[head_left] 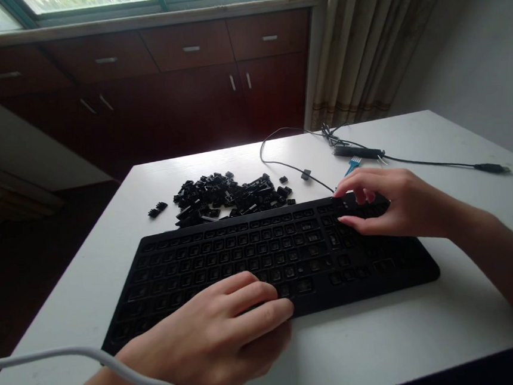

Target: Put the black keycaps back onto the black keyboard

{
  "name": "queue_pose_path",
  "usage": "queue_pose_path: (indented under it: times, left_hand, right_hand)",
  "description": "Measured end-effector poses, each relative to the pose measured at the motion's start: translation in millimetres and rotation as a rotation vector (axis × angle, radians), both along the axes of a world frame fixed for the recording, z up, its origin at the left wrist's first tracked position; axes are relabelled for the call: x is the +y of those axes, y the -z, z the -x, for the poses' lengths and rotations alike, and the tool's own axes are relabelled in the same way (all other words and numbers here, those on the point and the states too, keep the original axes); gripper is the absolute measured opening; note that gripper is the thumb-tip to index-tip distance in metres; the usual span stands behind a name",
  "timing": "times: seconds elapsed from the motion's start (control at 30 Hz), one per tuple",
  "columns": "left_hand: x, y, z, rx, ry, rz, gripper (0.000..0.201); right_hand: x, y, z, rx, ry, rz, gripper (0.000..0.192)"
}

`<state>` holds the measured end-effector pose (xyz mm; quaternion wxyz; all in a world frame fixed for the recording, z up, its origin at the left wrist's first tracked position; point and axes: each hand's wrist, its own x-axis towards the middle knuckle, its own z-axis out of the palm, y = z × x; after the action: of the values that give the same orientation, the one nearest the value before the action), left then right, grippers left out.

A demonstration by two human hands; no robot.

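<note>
Head view: keyboard stripped of its keycaps, both hands resting on it.

Left hand (215, 334) lies flat and loosely open across the near front edge of the keyboard (266, 257), gripping nothing. Right hand (383, 205) rests at the far right corner, fingers curled over the top rows; whether they pinch a cap cannot be told. Every key position in view appears bare, so cap removal is judged complete or nearly so; positions under the hands are hidden. Removed keycaps (225, 198) form a loose pile just behind the keyboard on the white surface (429, 321). A small blue brush (353, 163) lies near the cable (433, 162), behind the right hand, untouched.
</note>
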<state>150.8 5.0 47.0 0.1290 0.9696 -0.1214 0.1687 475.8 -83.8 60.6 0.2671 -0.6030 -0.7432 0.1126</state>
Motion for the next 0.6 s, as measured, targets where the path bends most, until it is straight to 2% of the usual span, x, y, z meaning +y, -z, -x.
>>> queue_pose_path:
  times: [0.07, 0.13, 0.2, 0.27, 0.37, 0.6]
  left_hand:
    - [-0.1, -0.4, -0.3, -0.002, -0.001, 0.005, 0.014]
    - [-0.2, -0.9, -0.8, -0.010, 0.003, 0.001, 0.013]
    - [-0.4, -1.7, -1.5, -0.017, 0.001, 0.007, 0.012]
    - [-0.7, -2.5, -2.1, -0.018, -0.016, 0.017, 0.013]
    - [-1.1, -3.3, -2.5, -0.017, -0.026, 0.031, 0.016]
    - [-1.4, -3.8, -2.4, -0.005, -0.021, 0.072, 0.016]
  right_hand:
    - [1.4, -1.4, 4.3, 0.267, 0.046, 0.091, 0.032]
    - [4.3, -1.9, 9.0, 0.645, 0.108, 0.185, 0.029]
    - [8.1, -1.7, 12.8, 1.011, 0.178, 0.230, 0.029]
    - [11.6, -1.2, 14.5, 1.259, 0.245, 0.244, 0.030]
    - [14.2, -0.5, 13.7, 1.414, 0.300, 0.274, 0.031]
    - [11.5, 0.3, 10.0, 1.467, 0.262, 0.277, 0.035]
